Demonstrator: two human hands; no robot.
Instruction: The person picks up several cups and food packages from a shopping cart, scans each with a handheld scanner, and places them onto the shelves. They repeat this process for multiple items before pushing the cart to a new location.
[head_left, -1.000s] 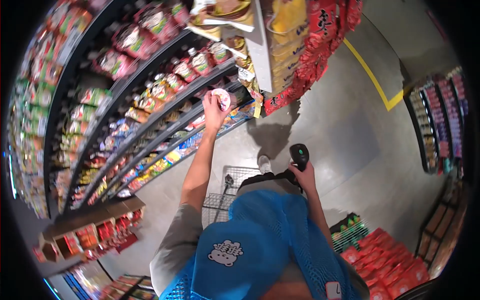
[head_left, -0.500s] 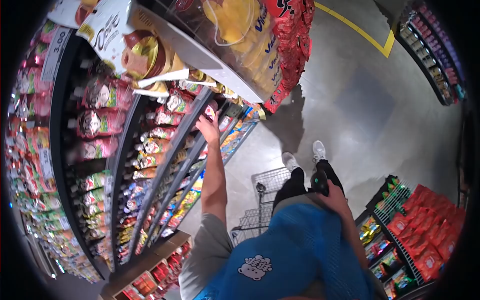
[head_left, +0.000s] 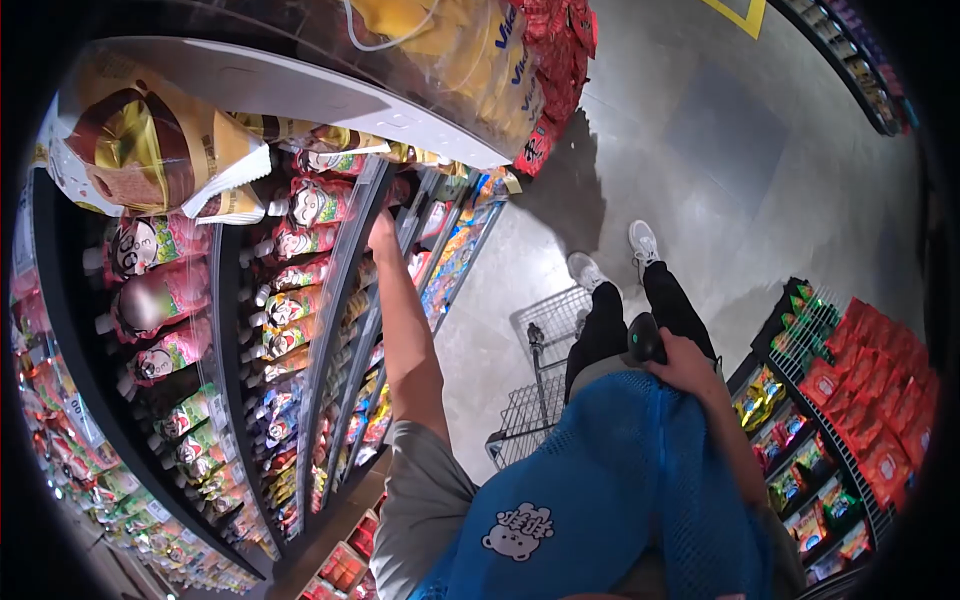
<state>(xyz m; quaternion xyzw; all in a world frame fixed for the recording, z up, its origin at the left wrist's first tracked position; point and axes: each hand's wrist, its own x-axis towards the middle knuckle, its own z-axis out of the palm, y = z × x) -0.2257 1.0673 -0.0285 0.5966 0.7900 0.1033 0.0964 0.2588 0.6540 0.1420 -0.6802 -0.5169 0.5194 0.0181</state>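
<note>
My left hand (head_left: 383, 232) reaches in past the edge of a shelf rail (head_left: 345, 240); the fingers are hidden in the shelf, so what they touch does not show. Near it, on the tier beside, lie pink spouted pouches (head_left: 318, 205) with cartoon faces. My right hand (head_left: 690, 362) is closed round a rounded black handheld device (head_left: 647, 338) with a small green light, held at my waist. A blue mesh garment (head_left: 570, 480) with a white bear print covers my front.
A large brown-and-yellow snack bag (head_left: 150, 150) and a white display ledge (head_left: 330, 95) overhang the shelves. A wire cart (head_left: 525, 415) stands by my legs. On the right is a rack of red packets (head_left: 870, 390). Grey floor (head_left: 690, 220) lies ahead; another shelf (head_left: 840, 50) stands beyond.
My left hand has gone deeper into the shelf, so its fingers no longer show. The view has shifted, and the snack bag looms larger on the left. The right hand keeps its hold.
</note>
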